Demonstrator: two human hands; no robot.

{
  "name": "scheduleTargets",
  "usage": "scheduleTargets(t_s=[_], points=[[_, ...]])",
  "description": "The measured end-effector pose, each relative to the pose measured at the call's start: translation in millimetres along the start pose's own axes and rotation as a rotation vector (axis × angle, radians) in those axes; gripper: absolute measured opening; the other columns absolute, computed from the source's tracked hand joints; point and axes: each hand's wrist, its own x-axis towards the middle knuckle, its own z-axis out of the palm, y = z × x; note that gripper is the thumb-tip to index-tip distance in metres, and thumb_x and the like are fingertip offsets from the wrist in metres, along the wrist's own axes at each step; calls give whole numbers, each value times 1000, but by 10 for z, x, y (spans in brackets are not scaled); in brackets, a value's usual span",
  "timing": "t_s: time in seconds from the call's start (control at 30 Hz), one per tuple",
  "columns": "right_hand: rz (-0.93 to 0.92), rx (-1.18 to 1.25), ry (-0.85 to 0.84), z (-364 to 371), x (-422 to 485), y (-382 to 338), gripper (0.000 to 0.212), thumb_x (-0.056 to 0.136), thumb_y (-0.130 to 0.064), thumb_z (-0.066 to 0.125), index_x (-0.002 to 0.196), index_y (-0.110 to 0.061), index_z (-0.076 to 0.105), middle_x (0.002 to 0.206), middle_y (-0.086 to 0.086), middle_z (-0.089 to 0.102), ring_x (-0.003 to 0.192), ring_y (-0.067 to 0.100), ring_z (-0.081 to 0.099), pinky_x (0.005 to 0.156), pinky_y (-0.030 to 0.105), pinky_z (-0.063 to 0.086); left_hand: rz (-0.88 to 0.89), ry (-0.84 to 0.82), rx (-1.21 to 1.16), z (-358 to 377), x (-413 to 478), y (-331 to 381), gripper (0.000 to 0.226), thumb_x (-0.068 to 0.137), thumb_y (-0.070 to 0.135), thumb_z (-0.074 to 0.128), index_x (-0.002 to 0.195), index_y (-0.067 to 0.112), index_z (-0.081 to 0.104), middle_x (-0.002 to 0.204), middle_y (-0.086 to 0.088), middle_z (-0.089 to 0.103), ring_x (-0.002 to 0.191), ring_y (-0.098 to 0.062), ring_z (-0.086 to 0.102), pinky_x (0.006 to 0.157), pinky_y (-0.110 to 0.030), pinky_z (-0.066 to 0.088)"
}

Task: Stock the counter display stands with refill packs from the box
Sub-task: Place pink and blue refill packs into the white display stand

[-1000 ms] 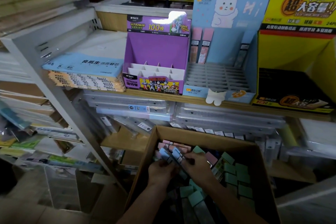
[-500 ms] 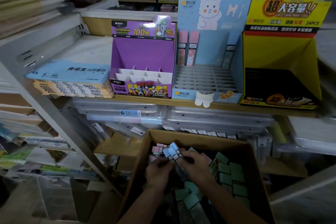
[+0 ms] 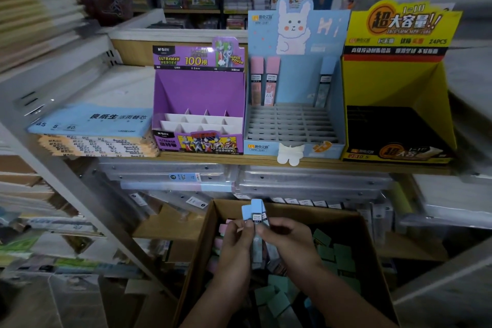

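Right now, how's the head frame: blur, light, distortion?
Head view: middle sharp, print on the purple stand and yellow stand readable; edges smeared and bent by the wide lens, worst at the left shelves; box dim, yet the blue packs held by left hand and right hand show clearly.

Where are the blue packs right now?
Head view, lower centre: blue packs pinched between left hand and right hand, above the box, below the bunny stand.

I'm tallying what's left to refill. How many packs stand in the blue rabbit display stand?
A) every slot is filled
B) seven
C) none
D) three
D: two pink packs and one blue pack stand in the back row of the blue rabbit stand; the other slots are empty.
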Motion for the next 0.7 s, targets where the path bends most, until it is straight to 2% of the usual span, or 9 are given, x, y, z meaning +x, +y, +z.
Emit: scheduleTargets(t_s=[0.13,0.27,0.37,0.47,0.53,0.63,0.7], points=[[-56,12,14,-5,-103,-161,21,75,-11,85,93,-6,76,86,11,78,83,29,76,74,39,62,72,3,7,92,-105,186,25,97,30,62,106,7,63,101,-19,75,98,-39,72,92,-62,54],[-132,-2,5,-15,-241,-317,19,74,-15,86,90,-9,78,87,8,78,84,25,76,78,42,61,101,-34,-15,131,-203,341,20,96,20,63,105,2,66,105,-22,74,105,-42,69,96,-58,54],[-161,21,-9,-54,-350,-428,15,76,-15,85,89,-10,79,87,13,77,86,32,75,82,50,60,160,-110,0,144,-274,447,18,93,23,65,98,8,75,97,-20,76,92,-35,73,77,-41,58],[-198,47,-53,-115,-448,-558,13,79,-15,82,90,-11,79,88,21,75,88,46,70,82,57,58,217,-139,19,220,-362,584,25,87,31,66,92,10,78,75,-20,73,69,-30,72,60,-35,57],[-228,81,-85,-157,-511,-664,14,80,-15,81,94,-11,78,94,20,76,90,43,72,77,49,61,251,-144,34,289,-413,670,25,86,33,66,89,11,78,75,-25,72,66,-31,71,60,-38,60],[-286,76,-108,-218,-590,-858,16,81,-17,78,97,-14,78,95,14,77,87,31,75,70,33,61,299,-154,51,368,-484,779,24,88,33,67,89,11,77,87,-26,74,77,-34,73,75,-50,59],[-315,57,-86,-259,-616,-968,16,80,-23,76,95,-19,79,92,13,77,85,29,75,70,33,62,317,-163,49,398,-517,844,26,90,33,66,92,9,75,90,-26,73,82,-39,73,76,-51,59]])
